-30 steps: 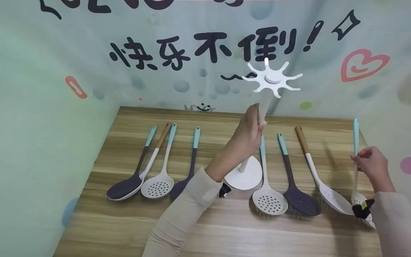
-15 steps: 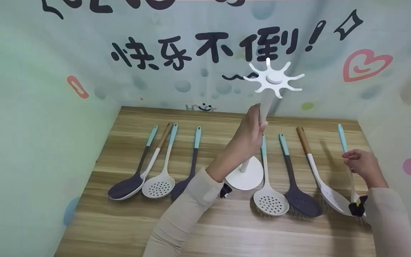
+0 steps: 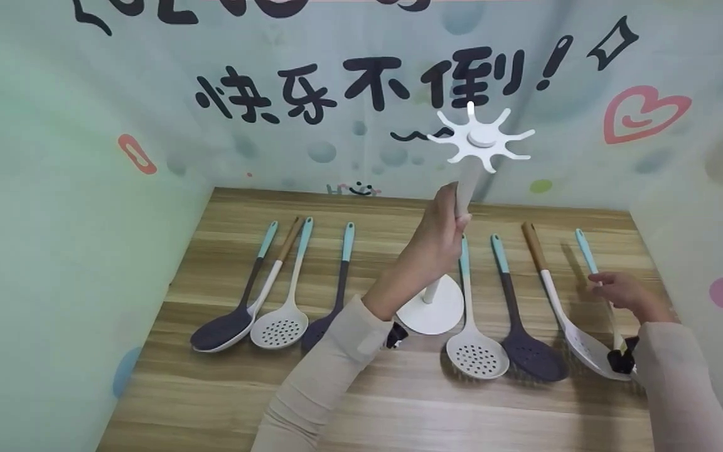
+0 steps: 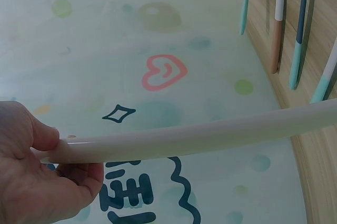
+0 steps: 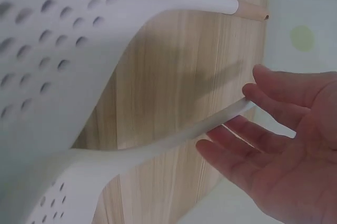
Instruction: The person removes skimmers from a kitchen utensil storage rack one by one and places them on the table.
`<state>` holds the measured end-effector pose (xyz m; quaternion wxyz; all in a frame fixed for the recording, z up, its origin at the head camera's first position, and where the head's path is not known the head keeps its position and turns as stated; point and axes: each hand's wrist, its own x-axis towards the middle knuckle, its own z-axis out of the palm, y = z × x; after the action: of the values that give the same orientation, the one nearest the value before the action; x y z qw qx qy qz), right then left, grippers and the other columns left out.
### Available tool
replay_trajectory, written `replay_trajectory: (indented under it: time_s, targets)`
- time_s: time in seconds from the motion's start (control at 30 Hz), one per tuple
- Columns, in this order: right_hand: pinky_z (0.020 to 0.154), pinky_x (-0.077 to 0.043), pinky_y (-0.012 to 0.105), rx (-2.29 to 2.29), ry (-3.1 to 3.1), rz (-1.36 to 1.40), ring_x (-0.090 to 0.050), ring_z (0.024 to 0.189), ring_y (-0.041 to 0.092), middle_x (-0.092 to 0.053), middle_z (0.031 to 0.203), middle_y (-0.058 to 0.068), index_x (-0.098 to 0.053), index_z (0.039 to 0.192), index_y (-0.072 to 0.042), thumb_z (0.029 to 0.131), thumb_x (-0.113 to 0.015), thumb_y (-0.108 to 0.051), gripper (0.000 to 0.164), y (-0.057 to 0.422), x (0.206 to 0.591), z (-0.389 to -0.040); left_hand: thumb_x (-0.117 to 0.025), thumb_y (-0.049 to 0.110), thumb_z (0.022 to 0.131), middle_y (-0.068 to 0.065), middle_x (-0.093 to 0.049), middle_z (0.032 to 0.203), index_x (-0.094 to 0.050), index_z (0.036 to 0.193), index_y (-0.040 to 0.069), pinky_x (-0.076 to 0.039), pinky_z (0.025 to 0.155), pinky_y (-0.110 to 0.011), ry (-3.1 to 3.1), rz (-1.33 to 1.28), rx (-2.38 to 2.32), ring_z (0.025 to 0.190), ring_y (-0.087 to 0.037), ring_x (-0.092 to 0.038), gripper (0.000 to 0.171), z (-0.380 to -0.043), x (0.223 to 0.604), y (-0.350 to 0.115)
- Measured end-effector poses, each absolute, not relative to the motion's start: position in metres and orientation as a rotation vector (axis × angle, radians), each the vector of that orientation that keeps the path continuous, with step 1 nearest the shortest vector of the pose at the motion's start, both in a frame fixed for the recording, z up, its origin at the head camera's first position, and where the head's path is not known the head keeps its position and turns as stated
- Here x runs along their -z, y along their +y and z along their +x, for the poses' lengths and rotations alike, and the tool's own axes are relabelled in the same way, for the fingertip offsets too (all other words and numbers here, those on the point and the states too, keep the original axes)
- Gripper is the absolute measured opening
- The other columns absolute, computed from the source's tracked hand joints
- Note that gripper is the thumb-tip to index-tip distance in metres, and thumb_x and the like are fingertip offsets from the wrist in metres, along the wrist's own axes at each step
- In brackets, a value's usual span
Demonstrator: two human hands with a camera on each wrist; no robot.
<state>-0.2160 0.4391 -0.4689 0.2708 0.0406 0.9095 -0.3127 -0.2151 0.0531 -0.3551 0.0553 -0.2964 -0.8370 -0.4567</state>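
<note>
My left hand point(image 3: 432, 242) grips the upper pole of a white utensil stand point(image 3: 482, 137), topped by a wheel of several hooks; its round base point(image 3: 427, 317) rests on the table. In the left wrist view, thumb and fingers close round the pole point(image 4: 200, 138). At the far right, my right hand point(image 3: 628, 292) touches a white skimmer with a light blue handle tip point(image 3: 585, 248). The right wrist view has those fingers nearly straight against the handle point(image 5: 184, 132), thumb apart from it. The skimmer's perforated head point(image 5: 63, 197) lies beside a larger white skimmer point(image 5: 73, 45).
Right of the stand lie a white skimmer point(image 3: 477, 355), a dark skimmer point(image 3: 534, 358) and a white one with a wooden grip point(image 3: 532, 245). Several more utensils lie left, including a white skimmer point(image 3: 278, 326) and a dark spoon-shaped one point(image 3: 222, 329). A printed cloth surrounds the wooden table.
The right hand has moved left with the skimmer's handle, which now leans toward the wooden-gripped one. Its thumb is apart from the handle now. The left hand and stand have stayed put.
</note>
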Motion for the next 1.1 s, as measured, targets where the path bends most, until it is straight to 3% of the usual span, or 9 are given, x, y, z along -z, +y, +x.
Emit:
replay_trajectory:
  time_s: [0.13, 0.3, 0.57, 0.97, 1.1]
  targets:
    - [0.093, -0.034, 0.066, 0.771, 2.383, 0.051, -0.025, 0.123, 0.06, -0.02, 0.136, 0.044, -0.016, 0.139, 0.015, 0.098, -0.042, -0.028, 0.064, 0.435, 0.471, -0.218, -0.038, 0.012, 0.098, -0.021, -0.039, 0.121, -0.018, 0.134, -0.005, -0.041, 0.097, -0.037, -2.507, -0.91, 1.383, 0.106, -0.025, -0.044, 0.044, -0.215, 0.356, 0.053]
    - [0.088, -0.038, 0.066, 0.733, 2.346, 0.008, -0.026, 0.122, 0.062, -0.023, 0.137, 0.042, -0.025, 0.139, 0.011, 0.099, -0.04, -0.034, 0.062, 0.432, 0.475, -0.216, -0.037, 0.012, 0.098, -0.02, -0.04, 0.117, -0.02, 0.132, -0.006, -0.041, 0.095, -0.036, -2.476, -0.921, 1.382, 0.102, -0.024, -0.044, 0.042, -0.214, 0.357, 0.054]
    - [0.088, -0.039, 0.067, 0.749, 2.33, 0.036, -0.026, 0.121, 0.063, -0.025, 0.136, 0.043, -0.028, 0.135, 0.013, 0.099, -0.041, -0.029, 0.057, 0.43, 0.48, -0.213, -0.036, 0.009, 0.098, -0.021, -0.039, 0.121, -0.018, 0.135, -0.006, -0.041, 0.097, -0.038, -2.517, -0.91, 1.414, 0.107, -0.025, -0.044, 0.043, -0.213, 0.356, 0.054]
    - [0.09, -0.036, 0.068, 0.789, 2.302, 0.074, -0.021, 0.124, 0.062, -0.018, 0.138, 0.044, -0.017, 0.14, 0.012, 0.1, -0.039, -0.029, 0.061, 0.431, 0.481, -0.212, -0.039, 0.02, 0.099, -0.018, -0.041, 0.122, -0.022, 0.136, -0.004, -0.042, 0.096, -0.037, -2.48, -0.906, 1.428, 0.106, -0.023, -0.046, 0.047, -0.212, 0.356, 0.049]
    - [0.091, -0.034, 0.068, 0.755, 2.367, 0.042, -0.022, 0.123, 0.062, -0.016, 0.137, 0.045, -0.012, 0.14, 0.013, 0.099, -0.038, -0.032, 0.066, 0.431, 0.478, -0.212, -0.043, 0.021, 0.097, -0.017, -0.047, 0.115, -0.028, 0.133, -0.002, -0.047, 0.09, -0.03, -2.414, -0.929, 1.502, 0.1, -0.021, -0.053, 0.045, -0.214, 0.355, 0.045]
